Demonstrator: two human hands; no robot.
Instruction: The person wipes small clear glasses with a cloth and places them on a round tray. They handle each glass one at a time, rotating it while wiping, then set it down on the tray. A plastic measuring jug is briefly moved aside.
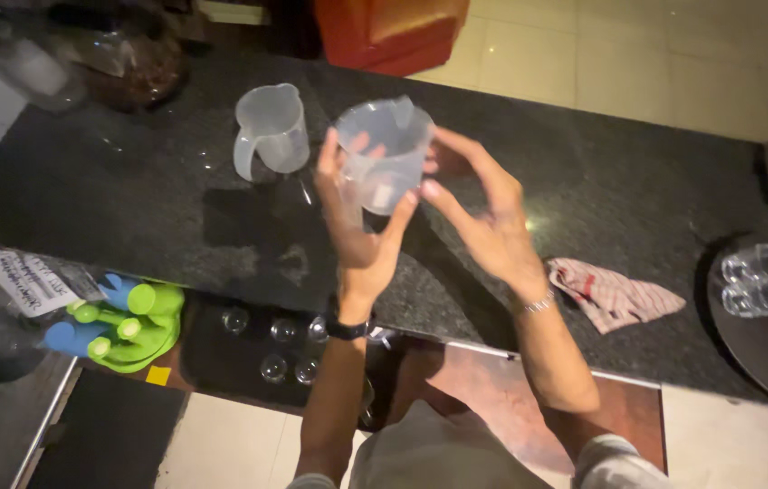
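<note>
**Clear measuring jug held up in both hands over the dark counter**

The person holds a translucent plastic measuring jug (386, 154) up above the black granite counter (130, 208), tipped so its open mouth faces away and its spout points up. The left hand (357, 213) cups it from below and behind, fingers spread and curled around the wall, the thumb rising along its right side. The right hand (483, 213) stands just to the right, fingers loosely fanned; the fingertips (429, 190) touch the jug's side rather than clamp it. The jug looks empty, and nothing is seen pouring from it. A second measuring jug (271, 131), also seemingly empty, stands upright on the counter to the left and slightly farther off, its handle toward the near left. As it looks, the work is at a handling stage: one jug lifted, the other set down untouched.

Counted: two measuring jugs; one striped cloth (615, 294) crumpled on the counter to the right; two small clear glasses (758, 281) on a round dark tray (764, 353) at the far right. Near left, a green and blue plastic holder (126, 321) lies beside a dark tray (221, 358) carrying about five small glasses (284, 330). An orange-red box (388, 36) sits on the floor beyond the counter.
</note>
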